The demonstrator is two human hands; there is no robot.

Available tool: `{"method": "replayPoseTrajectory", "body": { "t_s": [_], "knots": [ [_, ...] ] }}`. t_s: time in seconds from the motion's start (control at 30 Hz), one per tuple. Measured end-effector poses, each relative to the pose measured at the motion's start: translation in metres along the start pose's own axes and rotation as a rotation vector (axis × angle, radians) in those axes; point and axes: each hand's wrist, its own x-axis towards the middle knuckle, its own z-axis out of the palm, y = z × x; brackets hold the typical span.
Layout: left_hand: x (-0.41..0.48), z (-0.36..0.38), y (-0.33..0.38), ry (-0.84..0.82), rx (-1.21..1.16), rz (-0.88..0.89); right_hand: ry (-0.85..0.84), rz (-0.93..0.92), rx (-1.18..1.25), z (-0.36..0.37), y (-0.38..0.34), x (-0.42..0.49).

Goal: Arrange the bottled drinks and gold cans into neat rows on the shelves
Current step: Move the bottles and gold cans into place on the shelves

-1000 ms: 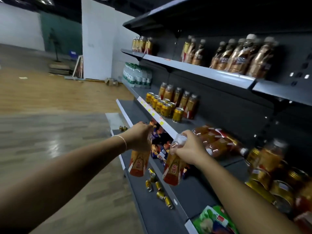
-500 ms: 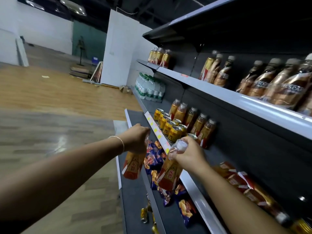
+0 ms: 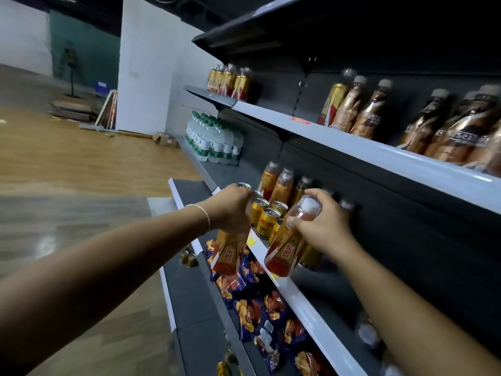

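While you've got both arms stretched out toward the middle shelf (image 3: 306, 308), each hand is carrying its own drink by the top end. Your left hand (image 3: 233, 207), the one with the thin bracelet (image 3: 205, 214) on the wrist, has its fingers (image 3: 245, 198) curled tight over the neck of the left bottle (image 3: 226, 253). That bottle hangs tilted out in front of the shelf edge, right above the snack bags (image 3: 260, 308) on the shelf below.

Your right hand (image 3: 322, 223) is wrapped round the cap and neck of the right bottle (image 3: 287, 245), thumb on the near side. It leans with the cap toward the back wall, and the red bottom end sits over the white front rim of the middle shelf. Honestly can't tell if it's touching the rim or just above it.

Between your two hands the gold cans (image 3: 267, 215) stand bunched near the front of that shelf, and one more peeks out behind the right bottle. Just behind the cans, the standing bottles (image 3: 282, 185) line the back wall, upright.

Further down the same level there's a pack of water bottles (image 3: 214, 139). The upper shelf (image 3: 379, 156) holds brown bottles (image 3: 447, 128) along the right, all a bit blurry. Wooden floor (image 3: 81, 158) off to the left.
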Motion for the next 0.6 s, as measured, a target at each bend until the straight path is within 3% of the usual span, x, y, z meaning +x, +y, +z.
{"method": "replayPoseTrajectory", "body": {
  "t_s": [0.3, 0.6],
  "knots": [
    [0.092, -0.027, -0.06, 0.166, -0.05, 0.245, 0.236, -0.121, -0.213, 0.034, -0.017, 0.071],
    [0.158, 0.005, -0.098, 0.277, -0.021, 0.415, 0.228, -0.199, -0.409, 0.076, 0.01, 0.119]
  ]
}}
